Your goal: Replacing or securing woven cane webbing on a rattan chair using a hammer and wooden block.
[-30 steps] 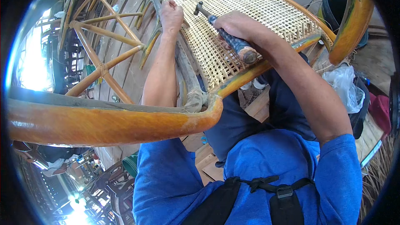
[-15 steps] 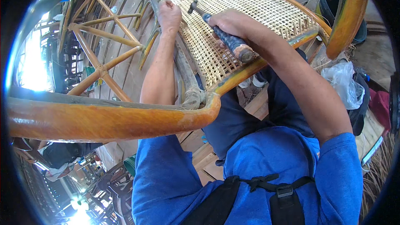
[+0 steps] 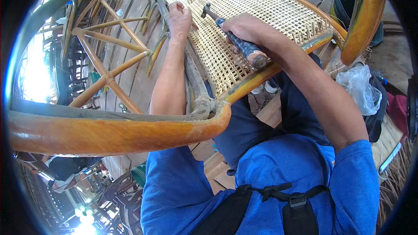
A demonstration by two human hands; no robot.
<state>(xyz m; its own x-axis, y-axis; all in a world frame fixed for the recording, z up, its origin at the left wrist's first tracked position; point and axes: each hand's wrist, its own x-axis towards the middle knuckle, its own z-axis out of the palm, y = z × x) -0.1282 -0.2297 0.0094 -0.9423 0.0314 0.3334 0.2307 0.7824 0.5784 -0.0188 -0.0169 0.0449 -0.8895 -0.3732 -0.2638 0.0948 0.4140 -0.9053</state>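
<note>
My right hand (image 3: 244, 28) is wrapped round a hammer (image 3: 247, 48) whose thick handle is bound in dark wrapping. Its small metal head points up and left, held above a woven cane panel (image 3: 217, 48). At the panel's left edge, beside the dark frame rail, my left hand (image 3: 179, 21) is closed with its fingers pinched together. A small brownish stick end shows just right of that hand, but what the fingers hold is hidden. Several short pegs (image 3: 311, 37) stand up along the panel's near edge, next to the yellow-brown frame rail (image 3: 261, 78).
A thick glossy curved pole (image 3: 117, 131) crosses over my left forearm. Crossed rattan struts (image 3: 106, 77) stand at left. On the right are another curved pole (image 3: 363, 21), a dark bucket (image 3: 346, 4), a clear plastic bag (image 3: 358, 88) and a phone-like slab (image 3: 390, 157).
The hammer and my right hand have shifted slightly right and down. My left hand stays closed at the panel edge, a little lower and further right in view.
</note>
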